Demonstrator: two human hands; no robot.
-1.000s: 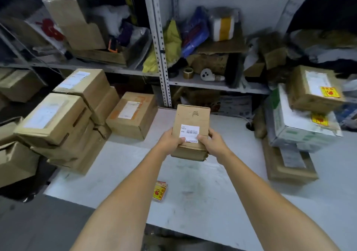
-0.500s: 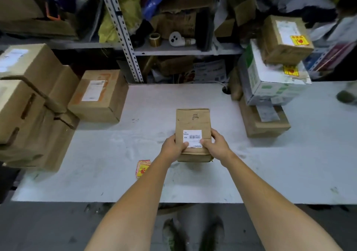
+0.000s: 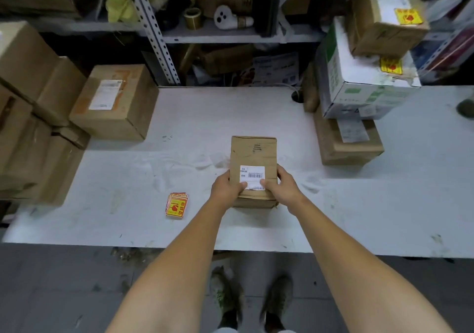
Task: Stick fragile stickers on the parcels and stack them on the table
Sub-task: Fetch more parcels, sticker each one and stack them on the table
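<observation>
Lowered from in front of the shelves a second ago, the small brown parcel (image 3: 254, 153) now lies flat on the white table (image 3: 205, 117), near the table's middle, long side running toward 12 o'clock. Both hands grip its near end: the left hand (image 3: 225, 187) curls round the 9 o'clock side and the right hand (image 3: 283, 189) round the 3 o'clock side, with both thumbs pressed on top.

One white label (image 3: 252, 177) sits under the thumbs. It shows a barcode and the letters "MX", "03" and "MXR", and the rest is too small to read.

One short stack of yellow-and-red fragile stickers (image 3: 176, 205) lies on the table at 8 o'clock from the parcel, well apart from it.

At 2 o'clock stands one pile of three parcels: a flat brown box (image 3: 346, 148) at the bottom, a white and green box (image 3: 359, 86) on it, and a brown box (image 3: 379, 17) on top. The top two carry one yellow sticker each, one on the brown box (image 3: 408, 16) and one on the white box (image 3: 391, 65).

At 10 o'clock one brown box with a white shipping label (image 3: 115, 101) sits on the table, its print blurred. Beyond it, at 9 o'clock, more brown boxes (image 3: 30, 101) are heaped, their count unclear.

At 12 o'clock, on the shelf, stand one tape roll (image 3: 193, 18) and one white object (image 3: 230, 18). Two shoes (image 3: 228, 296) show at 6 o'clock.
</observation>
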